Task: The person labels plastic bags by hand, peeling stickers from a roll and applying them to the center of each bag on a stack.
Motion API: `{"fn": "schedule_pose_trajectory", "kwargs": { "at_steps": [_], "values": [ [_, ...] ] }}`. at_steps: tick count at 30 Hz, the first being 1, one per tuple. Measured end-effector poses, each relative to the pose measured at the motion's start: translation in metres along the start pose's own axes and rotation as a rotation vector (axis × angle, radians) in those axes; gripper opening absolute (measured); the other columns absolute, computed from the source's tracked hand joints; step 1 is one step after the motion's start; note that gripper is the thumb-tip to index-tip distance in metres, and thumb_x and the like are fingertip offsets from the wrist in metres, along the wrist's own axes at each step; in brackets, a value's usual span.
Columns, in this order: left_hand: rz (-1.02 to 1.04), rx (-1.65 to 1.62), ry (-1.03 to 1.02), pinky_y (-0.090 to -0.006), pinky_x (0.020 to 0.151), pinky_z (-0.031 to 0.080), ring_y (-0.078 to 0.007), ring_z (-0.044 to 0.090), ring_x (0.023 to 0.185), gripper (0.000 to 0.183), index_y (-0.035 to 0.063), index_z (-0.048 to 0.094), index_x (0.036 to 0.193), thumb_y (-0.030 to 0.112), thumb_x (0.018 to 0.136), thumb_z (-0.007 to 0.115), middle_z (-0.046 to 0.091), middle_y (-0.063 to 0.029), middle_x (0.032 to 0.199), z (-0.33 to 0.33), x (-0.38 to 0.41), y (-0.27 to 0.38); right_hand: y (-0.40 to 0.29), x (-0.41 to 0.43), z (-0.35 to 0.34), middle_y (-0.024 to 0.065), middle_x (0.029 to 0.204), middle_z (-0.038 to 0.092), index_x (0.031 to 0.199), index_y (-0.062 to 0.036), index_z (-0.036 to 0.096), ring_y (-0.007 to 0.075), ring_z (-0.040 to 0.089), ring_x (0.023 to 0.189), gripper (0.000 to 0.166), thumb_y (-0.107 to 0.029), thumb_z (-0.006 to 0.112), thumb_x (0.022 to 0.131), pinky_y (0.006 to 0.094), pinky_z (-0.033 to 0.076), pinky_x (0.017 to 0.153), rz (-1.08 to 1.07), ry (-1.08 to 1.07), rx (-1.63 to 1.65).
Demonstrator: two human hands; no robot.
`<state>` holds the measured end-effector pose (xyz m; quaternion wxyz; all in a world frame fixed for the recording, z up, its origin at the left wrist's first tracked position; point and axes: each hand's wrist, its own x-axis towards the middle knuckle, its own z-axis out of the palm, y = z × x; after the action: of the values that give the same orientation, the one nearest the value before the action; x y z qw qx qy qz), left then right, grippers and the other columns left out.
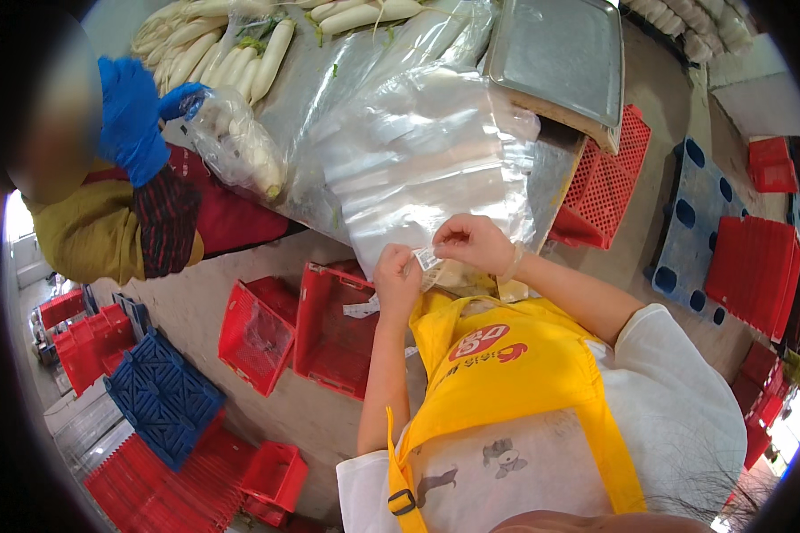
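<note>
Between my two hands is a small white printed label [427, 258]. My left hand [398, 274] pinches its left side, while the fingertips of my right hand [470, 241] grip its right edge. Just beyond them, a stack of clear plastic bags [427, 166] lies flat on the metal table [548, 176]. A strip of white labels [361, 308] hangs beside my left wrist. At the table's left, a co-worker's blue-gloved hand [130, 120] is raised, and the other blue glove [183, 100] holds a clear bag with white radishes [243, 143] in it.
White radishes [273, 60] are piled at the table's far left. A metal tray [557, 60] sits at the far right corner, above a red crate [603, 180]. Red crates [333, 333] stand on the floor left of me. Blue pallets [163, 396] lie on both sides.
</note>
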<state>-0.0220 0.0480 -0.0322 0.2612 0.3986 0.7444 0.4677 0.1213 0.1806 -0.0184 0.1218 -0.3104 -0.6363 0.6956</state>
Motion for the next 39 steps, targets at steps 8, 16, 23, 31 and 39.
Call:
{"fn": "schedule_pose_trajectory", "kwargs": {
  "at_steps": [8, 16, 23, 31, 39],
  "values": [
    [-0.675, 0.154, -0.118, -0.0336, 0.072, 0.049, -0.0212, 0.063, 0.078, 0.020, -0.0035, 0.064, 0.077, 0.016, 0.076, 0.069, 0.067, -0.0148, 0.088, -0.021, -0.020, 0.005, 0.017, 0.028, -0.006, 0.0092, 0.072, 0.066, 0.081, -0.0031, 0.069, 0.0183, 0.063, 0.066, 0.011, -0.013, 0.070, 0.075, 0.0294, 0.050, 0.064, 0.112, 0.129, -0.135],
    [0.120, 0.380, -0.445, -0.0451, 0.107, 0.034, -0.0439, 0.038, 0.130, 0.011, -0.0057, 0.064, 0.079, 0.003, 0.075, 0.059, 0.039, -0.0257, 0.142, 0.024, -0.003, -0.009, 0.043, 0.032, -0.013, 0.0132, 0.082, 0.065, 0.090, -0.0041, 0.066, 0.0260, 0.063, 0.072, 0.021, -0.019, 0.068, 0.076, 0.0382, 0.050, 0.066, -0.095, 0.074, -0.906],
    [0.132, 0.319, -0.435, -0.0459, 0.106, 0.035, -0.0459, 0.044, 0.122, 0.016, -0.0081, 0.062, 0.087, 0.003, 0.078, 0.054, 0.046, -0.0297, 0.134, 0.014, -0.013, -0.038, 0.051, -0.004, -0.026, 0.0136, 0.089, 0.052, 0.096, -0.0057, 0.056, 0.0338, 0.050, 0.092, 0.035, -0.025, 0.070, 0.070, 0.0436, 0.042, 0.082, -0.509, -0.123, -1.045],
    [-0.110, 0.126, -0.078, -0.0350, 0.084, 0.050, -0.0297, 0.064, 0.092, 0.034, 0.0040, 0.068, 0.105, -0.001, 0.074, 0.054, 0.067, -0.0141, 0.101, -0.031, -0.066, 0.014, 0.050, 0.016, -0.031, 0.0131, 0.081, 0.059, 0.078, -0.0097, 0.065, 0.0317, 0.059, 0.082, 0.010, -0.019, 0.061, 0.078, 0.0442, 0.046, 0.074, -0.329, -0.246, -1.036],
    [-0.154, -0.050, -0.065, -0.0344, 0.077, 0.050, -0.0271, 0.066, 0.086, 0.020, 0.0030, 0.068, 0.096, 0.003, 0.077, 0.062, 0.068, -0.0142, 0.091, -0.022, -0.073, 0.020, -0.048, 0.104, -0.078, 0.0144, 0.080, 0.065, 0.090, -0.0013, 0.063, 0.0240, 0.060, 0.072, 0.027, -0.027, 0.053, 0.090, 0.0374, 0.047, 0.069, -0.182, -0.288, -0.672]
  ]
}}
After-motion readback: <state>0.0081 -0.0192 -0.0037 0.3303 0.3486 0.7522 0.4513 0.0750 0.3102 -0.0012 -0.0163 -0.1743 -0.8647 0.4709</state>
